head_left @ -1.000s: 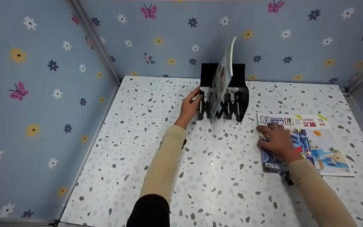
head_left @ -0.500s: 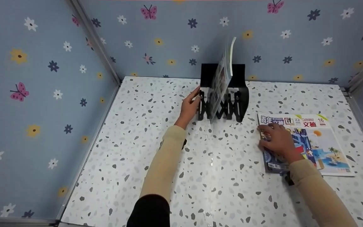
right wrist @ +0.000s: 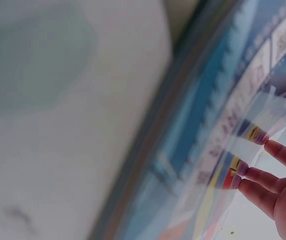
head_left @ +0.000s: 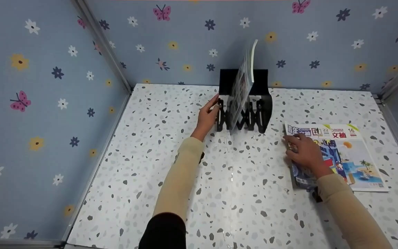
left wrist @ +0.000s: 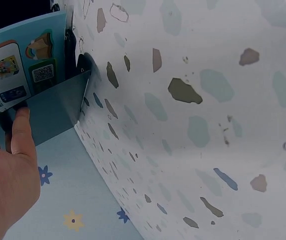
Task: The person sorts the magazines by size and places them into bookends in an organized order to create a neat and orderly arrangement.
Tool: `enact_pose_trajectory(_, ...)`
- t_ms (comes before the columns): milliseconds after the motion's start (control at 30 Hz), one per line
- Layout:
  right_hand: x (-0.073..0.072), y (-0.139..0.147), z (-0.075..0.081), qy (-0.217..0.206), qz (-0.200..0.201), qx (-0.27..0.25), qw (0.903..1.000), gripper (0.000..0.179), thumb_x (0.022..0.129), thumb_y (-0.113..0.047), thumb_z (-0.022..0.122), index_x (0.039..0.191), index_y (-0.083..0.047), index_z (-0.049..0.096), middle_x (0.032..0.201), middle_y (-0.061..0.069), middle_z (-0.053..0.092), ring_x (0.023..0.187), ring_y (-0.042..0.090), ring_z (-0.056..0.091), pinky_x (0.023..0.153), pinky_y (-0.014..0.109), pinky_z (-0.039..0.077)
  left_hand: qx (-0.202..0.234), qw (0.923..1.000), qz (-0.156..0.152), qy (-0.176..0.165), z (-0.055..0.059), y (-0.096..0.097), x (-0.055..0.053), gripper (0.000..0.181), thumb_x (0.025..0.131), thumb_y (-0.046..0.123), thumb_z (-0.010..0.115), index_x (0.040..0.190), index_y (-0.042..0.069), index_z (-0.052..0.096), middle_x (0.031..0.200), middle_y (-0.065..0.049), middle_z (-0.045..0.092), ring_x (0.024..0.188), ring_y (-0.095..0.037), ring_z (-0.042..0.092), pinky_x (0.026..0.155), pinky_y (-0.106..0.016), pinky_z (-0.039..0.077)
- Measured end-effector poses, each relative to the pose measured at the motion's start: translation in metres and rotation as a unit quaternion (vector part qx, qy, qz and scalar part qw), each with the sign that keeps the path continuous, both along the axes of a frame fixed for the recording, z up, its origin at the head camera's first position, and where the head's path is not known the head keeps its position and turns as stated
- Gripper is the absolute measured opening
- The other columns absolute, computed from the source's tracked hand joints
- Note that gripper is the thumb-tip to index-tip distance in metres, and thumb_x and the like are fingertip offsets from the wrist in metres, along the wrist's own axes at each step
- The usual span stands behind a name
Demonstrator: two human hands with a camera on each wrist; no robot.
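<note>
A black expandable book rack (head_left: 263, 110) stands against the back wall, with one magazine (head_left: 243, 83) upright and leaning in it. My left hand (head_left: 206, 119) touches the rack's left end, fingers stretched forward. In the left wrist view a finger (left wrist: 22, 130) lies against the dark end panel (left wrist: 58, 107); the other fingers are mostly hidden. To the right, my right hand (head_left: 304, 152) holds the left side of a flat magazine (head_left: 328, 155) with a blue cover, which looks slightly bent there. Fingertips (right wrist: 255, 177) meet its glossy cover in the right wrist view; the thumb's grip is unclear.
Partly under the blue magazine lies a second magazine (head_left: 363, 166) with a beach scene. Everything rests on a white speckled tabletop (head_left: 247, 207). Flower-patterned walls (head_left: 185, 38) close in the back and both sides.
The blue magazine's left edge has shifted slightly right, and the cover bends near my right fingers. My left hand, the rack and its magazine look unmoved.
</note>
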State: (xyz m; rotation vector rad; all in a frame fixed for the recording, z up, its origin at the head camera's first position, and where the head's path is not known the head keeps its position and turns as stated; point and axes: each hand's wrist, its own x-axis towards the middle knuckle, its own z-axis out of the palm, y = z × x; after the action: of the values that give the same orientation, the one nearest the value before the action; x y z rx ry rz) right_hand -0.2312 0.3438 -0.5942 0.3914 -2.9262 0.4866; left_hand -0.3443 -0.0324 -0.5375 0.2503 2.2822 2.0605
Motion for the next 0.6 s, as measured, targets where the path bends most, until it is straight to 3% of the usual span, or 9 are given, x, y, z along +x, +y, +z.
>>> enact_pose_trajectory(100,0.0006,0.0002,0.0011,-0.001,-0.006,-0.004,1.0000,0.052,0.080,-0.032,0.063,0.130,-0.021,0.060,0.118,0.020,0.057,0.086,0.040,0.057,0.065,0.056,0.044,0.000,1.0000,0.005,0.004,-0.0037,0.0010,-0.0027,0.042,0.103,0.028,0.044,0.144,0.041,0.042,0.149,0.005,0.045,0.071,-0.010,0.052,0.067,-0.044,0.048)
enact_pose_trajectory(233,0.0011,-0.0006,0.0023,-0.012,-0.016,-0.009,0.9998,0.051,0.079,-0.032,0.065,0.129,-0.022,0.060,0.117,0.017,0.058,0.083,0.036,0.055,0.063,0.053,0.043,0.010,0.9999,0.004,0.000,-0.0051,0.0007,-0.0035,0.042,0.103,0.027,0.044,0.143,0.041,0.043,0.150,0.003,0.045,0.083,-0.010,0.056,0.077,-0.057,0.046)
enact_pose_trajectory(400,0.0019,-0.0016,0.0031,-0.026,-0.027,-0.018,0.9992,0.052,0.080,-0.040,0.068,0.127,-0.021,0.060,0.120,0.015,0.058,0.089,0.036,0.057,0.068,0.054,0.044,0.007,1.0000,0.006,-0.002,-0.0044,0.0004,-0.0033,0.042,0.103,0.027,0.044,0.143,0.041,0.044,0.149,0.004,0.046,0.074,-0.014,0.053,0.065,-0.043,0.047)
enact_pose_trajectory(500,0.0029,-0.0020,0.0040,-0.027,-0.030,-0.021,0.9989,0.058,0.079,-0.047,0.071,0.128,-0.019,0.059,0.122,0.016,0.058,0.094,0.038,0.058,0.071,0.056,0.046,0.004,0.9999,0.009,-0.001,-0.0036,0.0007,-0.0034,0.042,0.103,0.027,0.044,0.142,0.041,0.045,0.148,0.006,0.047,0.074,-0.024,0.053,0.058,-0.031,0.043)
enact_pose_trajectory(600,0.0035,-0.0025,0.0049,-0.025,-0.038,-0.022,0.9987,0.062,0.076,-0.050,0.073,0.128,-0.018,0.058,0.119,0.016,0.058,0.092,0.037,0.057,0.070,0.054,0.046,-0.001,1.0000,0.010,0.002,-0.0032,0.0012,-0.0032,0.042,0.103,0.028,0.044,0.142,0.042,0.045,0.147,0.008,0.047,0.074,-0.030,0.051,0.056,-0.027,0.042)
